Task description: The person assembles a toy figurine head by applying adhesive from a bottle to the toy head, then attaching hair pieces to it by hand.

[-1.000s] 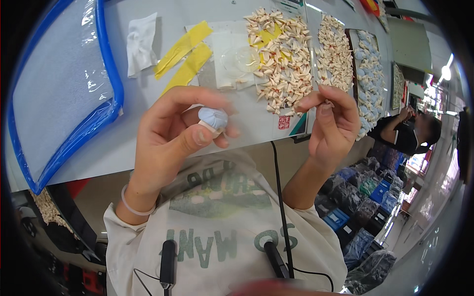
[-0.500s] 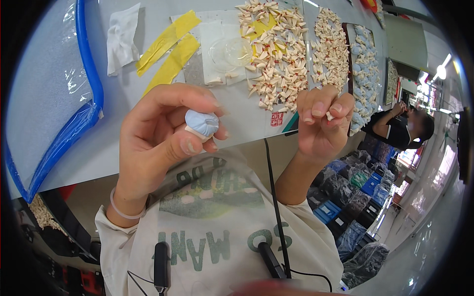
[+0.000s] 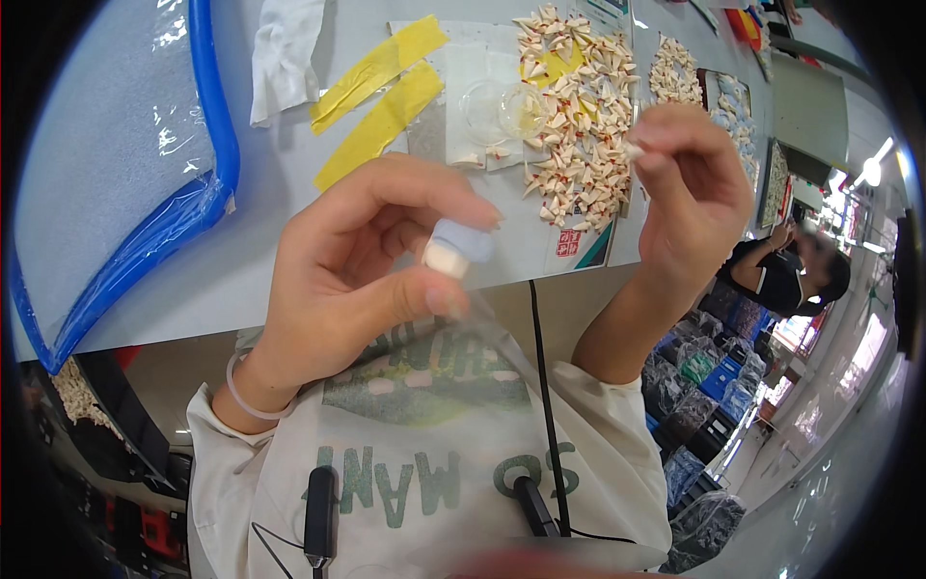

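Head view, only one. Left hand [image 3: 357,280] is raised in front of the chest, thumb and fingers pinched on a small pale-blue cap-like piece with a white underside [image 3: 453,249]; a thin clear plastic film [image 3: 482,323] hangs down from it over the shirt. Right hand [image 3: 690,193] is up on the right, fingertips pinched on a tiny white folded bit [image 3: 634,151], too small to tell what it is. Both hands are held above the near edge of the grey table [image 3: 241,261], not touching it.

On the table, far side: a pile of small white-and-tan folded paper pieces [image 3: 579,125], just left of it a clear round dish [image 3: 502,111], then two yellow tape strips [image 3: 381,92] and a crumpled white cloth [image 3: 285,53]. Far left lies a blue-rimmed clear plastic bag [image 3: 125,154]. Another person [image 3: 791,270] sits off to the right, well apart.
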`<state>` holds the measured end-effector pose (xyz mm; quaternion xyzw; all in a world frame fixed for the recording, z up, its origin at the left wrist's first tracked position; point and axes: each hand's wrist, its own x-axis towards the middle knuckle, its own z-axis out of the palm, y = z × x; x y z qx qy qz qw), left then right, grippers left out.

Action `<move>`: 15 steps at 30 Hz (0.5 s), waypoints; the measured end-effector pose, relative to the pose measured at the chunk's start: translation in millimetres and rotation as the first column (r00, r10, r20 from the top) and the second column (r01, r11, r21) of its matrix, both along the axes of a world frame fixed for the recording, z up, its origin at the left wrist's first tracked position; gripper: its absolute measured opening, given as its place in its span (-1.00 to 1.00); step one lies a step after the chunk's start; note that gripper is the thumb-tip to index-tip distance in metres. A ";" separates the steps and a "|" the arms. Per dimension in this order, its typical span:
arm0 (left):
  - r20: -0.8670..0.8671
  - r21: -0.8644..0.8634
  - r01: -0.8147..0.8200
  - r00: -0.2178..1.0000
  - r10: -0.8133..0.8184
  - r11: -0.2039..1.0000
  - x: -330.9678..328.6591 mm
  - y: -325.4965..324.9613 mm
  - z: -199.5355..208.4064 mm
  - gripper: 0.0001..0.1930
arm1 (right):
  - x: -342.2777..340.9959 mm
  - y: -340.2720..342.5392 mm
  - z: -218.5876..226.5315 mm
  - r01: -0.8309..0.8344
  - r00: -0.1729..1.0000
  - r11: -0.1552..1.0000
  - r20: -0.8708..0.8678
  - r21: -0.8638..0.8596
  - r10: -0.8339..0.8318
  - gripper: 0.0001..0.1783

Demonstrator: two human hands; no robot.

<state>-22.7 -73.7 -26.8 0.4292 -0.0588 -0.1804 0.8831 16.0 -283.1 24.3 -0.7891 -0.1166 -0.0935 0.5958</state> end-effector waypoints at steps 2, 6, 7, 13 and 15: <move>0.081 0.058 -0.011 0.997 0.006 0.998 0.2 1.3 0.6 -0.54 | 11.1 7.1 1.2 -0.071 0.997 0.989 -0.015 -0.128 0.070 -0.87; 0.033 0.041 -0.018 0.999 0.016 0.999 0.0 4.1 1.2 -0.61 | 26.7 25.9 4.8 -0.145 0.987 0.842 -0.019 -0.520 0.159 -0.85; 0.067 0.057 0.005 0.998 -0.009 0.998 1.0 5.2 0.3 -0.64 | 27.4 26.5 9.0 -0.146 0.987 0.841 -0.023 -0.521 0.157 -0.85; -0.018 0.062 0.078 0.997 -0.077 0.995 4.1 9.3 4.4 -0.63 | 30.0 35.7 5.8 -0.155 0.978 0.785 0.019 -0.600 0.208 -0.83; -0.036 0.017 0.033 0.999 -0.033 0.999 2.3 4.9 5.3 -0.63 | 32.3 35.2 6.8 -0.087 0.985 0.781 0.065 -0.618 0.162 -0.82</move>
